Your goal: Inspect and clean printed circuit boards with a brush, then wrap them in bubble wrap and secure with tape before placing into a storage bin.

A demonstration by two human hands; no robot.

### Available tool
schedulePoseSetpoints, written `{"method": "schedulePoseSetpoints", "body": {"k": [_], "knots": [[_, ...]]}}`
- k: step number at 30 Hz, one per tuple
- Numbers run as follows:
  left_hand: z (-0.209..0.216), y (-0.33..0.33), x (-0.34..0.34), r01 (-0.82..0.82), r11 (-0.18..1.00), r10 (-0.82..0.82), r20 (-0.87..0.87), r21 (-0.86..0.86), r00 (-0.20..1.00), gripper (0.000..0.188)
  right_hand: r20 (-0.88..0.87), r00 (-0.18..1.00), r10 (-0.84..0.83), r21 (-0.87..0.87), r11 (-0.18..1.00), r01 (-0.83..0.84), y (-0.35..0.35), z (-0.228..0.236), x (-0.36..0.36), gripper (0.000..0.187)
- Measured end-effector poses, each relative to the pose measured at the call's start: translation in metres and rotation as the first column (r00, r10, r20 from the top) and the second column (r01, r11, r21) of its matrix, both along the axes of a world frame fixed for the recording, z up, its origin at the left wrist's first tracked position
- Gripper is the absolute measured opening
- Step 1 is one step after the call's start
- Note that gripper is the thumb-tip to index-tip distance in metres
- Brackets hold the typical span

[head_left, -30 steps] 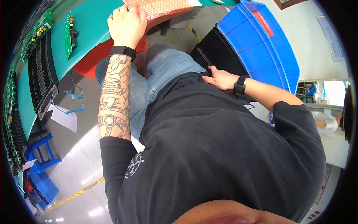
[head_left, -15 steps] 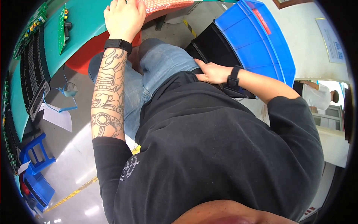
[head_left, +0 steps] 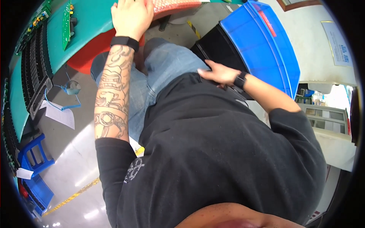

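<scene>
My left hand (head_left: 133, 19) is palm down at the edge of the green-topped table (head_left: 89, 28), beside a sheet of red bubble wrap (head_left: 175, 5). The upper picture edge cuts off most of its fingers, so whether it grips anything is hidden. My right hand (head_left: 221, 73) is at my waist, next to the hem of my black shirt (head_left: 224, 125) and the top of my jeans (head_left: 173, 60). Its thumb and fingers are apart, with nothing seen in them. A black bin (head_left: 218, 47) stands just beyond it.
A large blue plastic bin (head_left: 262, 45) is at the right. On the table's left, green circuit boards (head_left: 67, 28) stand near a black slotted rack (head_left: 35, 60). A red surface (head_left: 89, 53) is beneath the table edge. A blue stool (head_left: 38, 155) stands at lower left.
My right hand has drawn back from the waistband and its thumb has lifted. My left hand is slightly further right in view. The person in the right background is out of view.
</scene>
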State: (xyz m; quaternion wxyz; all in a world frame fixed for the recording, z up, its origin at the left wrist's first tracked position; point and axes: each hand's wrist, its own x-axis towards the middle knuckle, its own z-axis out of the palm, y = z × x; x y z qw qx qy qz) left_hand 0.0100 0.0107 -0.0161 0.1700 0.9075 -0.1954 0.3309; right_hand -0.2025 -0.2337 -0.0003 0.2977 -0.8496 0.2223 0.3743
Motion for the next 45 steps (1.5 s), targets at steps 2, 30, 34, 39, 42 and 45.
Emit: {"method": "schedulePoseSetpoints", "body": {"k": [2,30,34,39,42,45], "knots": [[-0.005,-0.001,0.011,-0.054,0.998,0.051,0.090,0.029,0.995,0.035,0.376,0.917,0.133,0.362,0.890,-0.277,-0.051,-0.039,-0.033,0.090],[0.027,0.002,-0.010,0.018,0.997,-0.028,-0.120,-0.080,0.992,0.043,0.653,-0.456,0.605,-0.657,0.154,-0.738,0.223,0.141,0.375,0.046],[0.035,-0.006,-0.010,0.026,0.997,-0.038,-0.177,-0.068,0.984,0.046,0.605,-0.683,0.409,-0.757,0.031,-0.652,0.274,0.086,0.434,0.036],[0.038,-0.008,-0.007,0.031,0.997,-0.048,-0.280,-0.067,0.959,0.051,0.566,-0.397,0.723,-0.479,-0.103,-0.872,0.278,0.109,0.445,0.039],[0.049,-0.009,-0.001,0.018,0.999,-0.031,-0.329,-0.041,0.944,0.051,0.654,-0.373,0.658,-0.461,-0.046,-0.886,0.239,0.146,0.451,0.031],[0.062,-0.012,0.008,0.067,0.997,-0.074,-0.371,-0.032,0.926,0.051,0.715,-0.243,0.655,-0.441,0.154,-0.884,0.172,0.176,0.473,0.026]]}}
